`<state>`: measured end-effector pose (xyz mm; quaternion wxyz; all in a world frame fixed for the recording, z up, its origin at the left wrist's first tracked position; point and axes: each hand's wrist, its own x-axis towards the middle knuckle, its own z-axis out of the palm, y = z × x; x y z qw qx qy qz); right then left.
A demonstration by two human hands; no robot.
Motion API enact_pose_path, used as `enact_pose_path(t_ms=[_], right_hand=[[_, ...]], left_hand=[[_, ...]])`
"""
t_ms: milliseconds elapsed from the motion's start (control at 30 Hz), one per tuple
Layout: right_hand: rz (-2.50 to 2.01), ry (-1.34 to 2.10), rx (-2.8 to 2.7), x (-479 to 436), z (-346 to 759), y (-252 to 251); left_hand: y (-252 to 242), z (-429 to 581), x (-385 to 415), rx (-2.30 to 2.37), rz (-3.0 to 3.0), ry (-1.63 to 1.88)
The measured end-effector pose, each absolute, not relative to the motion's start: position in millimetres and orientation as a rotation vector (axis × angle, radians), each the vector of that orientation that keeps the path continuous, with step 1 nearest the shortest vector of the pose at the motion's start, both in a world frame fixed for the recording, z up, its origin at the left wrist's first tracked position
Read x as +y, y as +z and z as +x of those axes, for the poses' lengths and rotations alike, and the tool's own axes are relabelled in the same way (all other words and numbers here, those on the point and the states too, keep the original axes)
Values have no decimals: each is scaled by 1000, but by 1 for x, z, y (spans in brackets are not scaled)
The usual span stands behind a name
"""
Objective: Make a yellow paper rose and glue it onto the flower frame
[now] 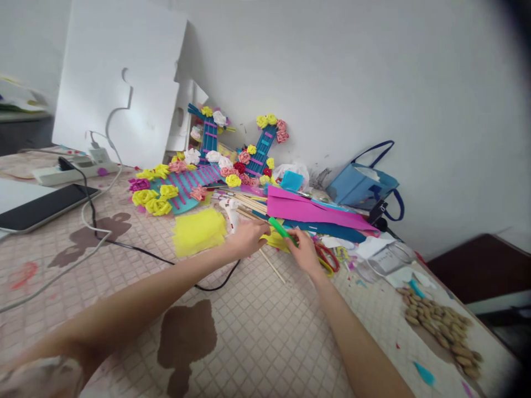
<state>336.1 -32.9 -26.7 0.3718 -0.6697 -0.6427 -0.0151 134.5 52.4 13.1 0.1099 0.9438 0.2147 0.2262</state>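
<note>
My right hand point(302, 249) is closed around a bright green stick-like tool point(282, 230), which points up and to the left. My left hand point(248, 237) is beside it, its fingers curled together near a piece of yellow paper point(276, 240); what they pinch is too small to make out. A white glue gun point(230, 213) lies just behind my left hand. A thin wooden stick point(272, 265) rests on the table below both hands. To the left is a stack of yellow crepe sheets point(199, 231). Red-handled scissors point(327, 257) lie right of my right hand.
Blue stick panels with paper flowers point(186, 185) stand at the back. Pink paper point(317, 210) lies before a blue bag point(360, 185). Peanuts point(443, 326) are at the right. A tablet point(45, 205), a power strip point(74, 170) and cables point(141, 250) are on the left.
</note>
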Motion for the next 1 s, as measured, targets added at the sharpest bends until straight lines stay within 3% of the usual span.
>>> enact_pose_path(t_ms=[367, 700, 1000], right_hand=[[-1780, -88, -1503, -39, 351, -23], [-1932, -323, -1537, -47, 352, -32], [-1853, -413, -1640, -48, 322, -11]], left_hand=[[1, 165, 57, 683, 2905, 505], [25, 116, 57, 754, 2774, 780], [15, 68, 30, 699, 2683, 830]])
